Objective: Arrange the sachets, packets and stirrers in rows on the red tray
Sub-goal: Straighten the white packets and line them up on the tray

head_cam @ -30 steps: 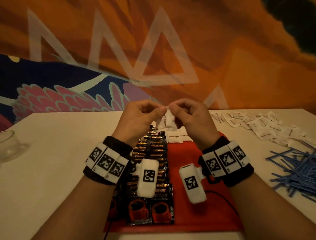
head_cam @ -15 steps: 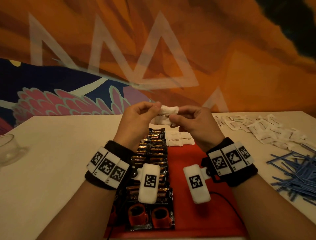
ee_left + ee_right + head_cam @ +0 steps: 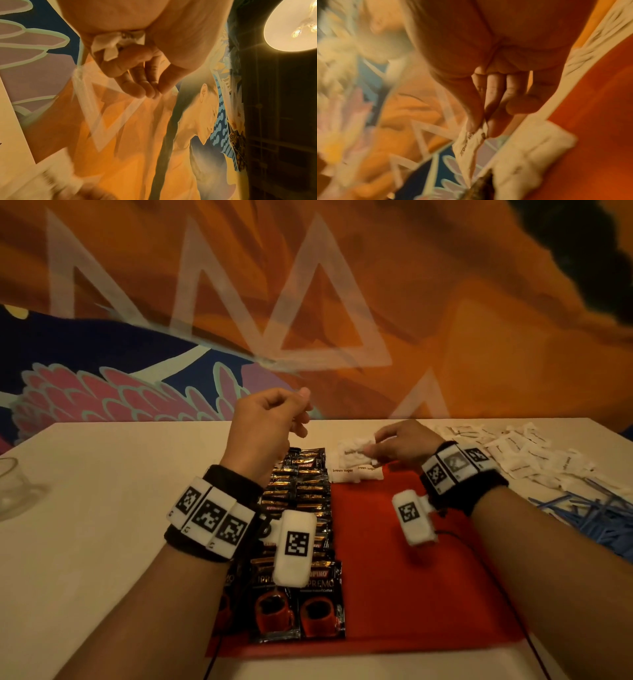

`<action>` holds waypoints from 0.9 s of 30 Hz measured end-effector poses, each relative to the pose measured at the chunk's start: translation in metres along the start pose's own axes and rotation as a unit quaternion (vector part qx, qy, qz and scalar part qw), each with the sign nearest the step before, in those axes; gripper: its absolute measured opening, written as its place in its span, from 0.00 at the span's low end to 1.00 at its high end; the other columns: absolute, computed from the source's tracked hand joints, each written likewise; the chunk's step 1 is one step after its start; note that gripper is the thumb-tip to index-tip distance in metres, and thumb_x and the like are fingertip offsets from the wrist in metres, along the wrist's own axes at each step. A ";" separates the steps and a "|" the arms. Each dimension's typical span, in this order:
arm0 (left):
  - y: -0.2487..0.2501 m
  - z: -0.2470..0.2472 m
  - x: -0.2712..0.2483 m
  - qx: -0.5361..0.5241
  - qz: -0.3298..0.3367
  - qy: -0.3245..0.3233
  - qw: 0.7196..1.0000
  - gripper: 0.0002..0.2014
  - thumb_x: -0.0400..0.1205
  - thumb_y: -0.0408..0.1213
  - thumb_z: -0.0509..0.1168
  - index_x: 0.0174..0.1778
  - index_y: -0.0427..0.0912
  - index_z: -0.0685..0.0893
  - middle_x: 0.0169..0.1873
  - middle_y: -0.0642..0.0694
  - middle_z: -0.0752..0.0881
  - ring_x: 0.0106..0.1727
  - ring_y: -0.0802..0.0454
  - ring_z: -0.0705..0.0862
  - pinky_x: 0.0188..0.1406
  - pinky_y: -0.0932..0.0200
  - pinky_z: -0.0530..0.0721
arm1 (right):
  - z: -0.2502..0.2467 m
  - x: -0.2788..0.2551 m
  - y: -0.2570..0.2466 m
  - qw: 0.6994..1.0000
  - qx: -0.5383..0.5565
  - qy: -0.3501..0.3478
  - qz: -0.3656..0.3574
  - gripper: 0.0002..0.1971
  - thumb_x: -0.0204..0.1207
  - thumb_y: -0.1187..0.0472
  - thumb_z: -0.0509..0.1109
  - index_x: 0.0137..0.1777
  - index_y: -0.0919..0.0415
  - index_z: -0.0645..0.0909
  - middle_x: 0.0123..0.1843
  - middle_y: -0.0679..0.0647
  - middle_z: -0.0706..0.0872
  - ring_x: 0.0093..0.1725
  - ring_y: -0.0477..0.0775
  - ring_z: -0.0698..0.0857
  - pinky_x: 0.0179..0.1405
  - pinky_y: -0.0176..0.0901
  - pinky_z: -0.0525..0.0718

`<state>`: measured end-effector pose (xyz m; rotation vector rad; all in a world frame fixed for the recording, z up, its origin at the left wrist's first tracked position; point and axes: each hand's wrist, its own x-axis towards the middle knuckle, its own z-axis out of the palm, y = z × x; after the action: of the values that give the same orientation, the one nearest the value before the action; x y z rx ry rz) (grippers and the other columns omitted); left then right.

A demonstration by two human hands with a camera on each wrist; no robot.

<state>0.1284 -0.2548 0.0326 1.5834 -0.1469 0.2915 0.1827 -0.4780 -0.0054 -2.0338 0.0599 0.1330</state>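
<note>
Right hand (image 3: 404, 445): low over the far edge of the red tray (image 3: 411, 577), fingertips pinching a white sugar sachet (image 3: 352, 448); the right wrist view shows that sachet (image 3: 469, 146) hanging from the pinch, edge-on, with printed text on it.
Left hand (image 3: 263, 433): raised above the table (image 3: 102, 525), clear of the tray, fingers curled with thumb and fingertips meeting; the left wrist view shows a crumpled white sachet (image 3: 111, 42) tucked against the palm under the curled fingers (image 3: 135, 86).
Sachets already placed (image 3: 356, 472): two white ones marked "brown sugar", side by side at the tray's far edge, just below the one held by the right hand.
Coffee packets (image 3: 301, 508): dark packets in two overlapping columns down the left part of the tray.
Loose sachets (image 3: 520, 453): a scattered white heap on the table, right of the tray.
Stirrers (image 3: 596, 511): a jumbled blue pile on the table at the right edge, nearer than the loose sachets.
Glass (image 3: 13, 487): clear, on the table at far left, well apart from the tray.
</note>
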 end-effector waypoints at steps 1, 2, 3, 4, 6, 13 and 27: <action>0.001 0.000 0.000 -0.001 0.002 0.001 1.000 0.12 0.85 0.42 0.68 0.39 0.41 0.87 0.30 0.49 0.85 0.30 0.56 0.81 0.18 0.65 0.68 | -0.003 0.006 0.007 0.999 -0.037 -0.003 0.026 0.08 0.72 0.62 0.81 0.45 0.60 0.84 0.41 0.57 0.90 0.31 0.44 0.88 0.32 0.38 0.81; 0.002 0.000 -0.001 -0.002 0.004 0.002 1.000 0.12 0.85 0.42 0.68 0.39 0.42 0.87 0.30 0.49 0.85 0.29 0.56 0.81 0.18 0.64 0.68 | -0.005 0.010 0.013 0.997 -0.064 -0.003 0.046 0.08 0.72 0.62 0.81 0.44 0.59 0.83 0.39 0.54 0.89 0.31 0.44 0.87 0.31 0.37 0.81; 0.002 0.000 0.000 -0.005 0.004 0.003 1.000 0.11 0.85 0.42 0.68 0.39 0.42 0.87 0.30 0.49 0.84 0.29 0.57 0.80 0.18 0.64 0.67 | -0.007 0.014 0.018 0.995 -0.083 -0.002 0.060 0.08 0.73 0.61 0.81 0.42 0.58 0.83 0.37 0.53 0.88 0.32 0.45 0.86 0.32 0.37 0.80; 0.003 -0.001 0.000 -0.008 0.003 0.004 1.000 0.11 0.85 0.42 0.68 0.38 0.42 0.87 0.30 0.49 0.84 0.28 0.57 0.80 0.18 0.63 0.66 | -0.007 0.017 0.021 0.992 -0.108 -0.006 0.067 0.08 0.73 0.59 0.81 0.40 0.58 0.83 0.35 0.51 0.87 0.33 0.46 0.84 0.33 0.37 0.79; 0.003 -0.002 0.000 -0.010 0.004 0.005 1.000 0.12 0.85 0.42 0.68 0.38 0.42 0.87 0.30 0.48 0.84 0.28 0.57 0.80 0.18 0.62 0.66 | -0.007 0.022 0.024 0.983 -0.168 -0.017 0.071 0.11 0.75 0.54 0.79 0.39 0.61 0.85 0.33 0.49 0.85 0.36 0.47 0.81 0.36 0.39 0.76; 0.003 -0.004 0.002 -0.015 0.009 0.016 1.000 0.12 0.85 0.42 0.68 0.37 0.43 0.86 0.29 0.49 0.83 0.28 0.56 0.79 0.18 0.63 0.66 | 0.004 0.039 0.029 0.953 -0.287 0.014 0.100 0.21 0.72 0.49 0.80 0.56 0.65 0.87 0.55 0.58 0.90 0.59 0.59 0.87 0.63 0.55 0.84; 0.001 -0.003 0.004 -0.062 -0.023 0.021 0.998 0.13 0.87 0.43 0.64 0.39 0.42 0.84 0.30 0.50 0.81 0.27 0.56 0.76 0.18 0.63 0.65 | 0.022 0.038 0.017 0.931 -0.362 -0.007 -0.036 0.12 0.67 0.63 0.83 0.49 0.51 0.89 0.47 0.47 0.88 0.44 0.46 0.84 0.31 0.34 0.75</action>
<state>0.1318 -0.2513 0.0346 1.4557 -0.0935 0.2736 0.2167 -0.4653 -0.0352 -2.7706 -0.0884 0.1339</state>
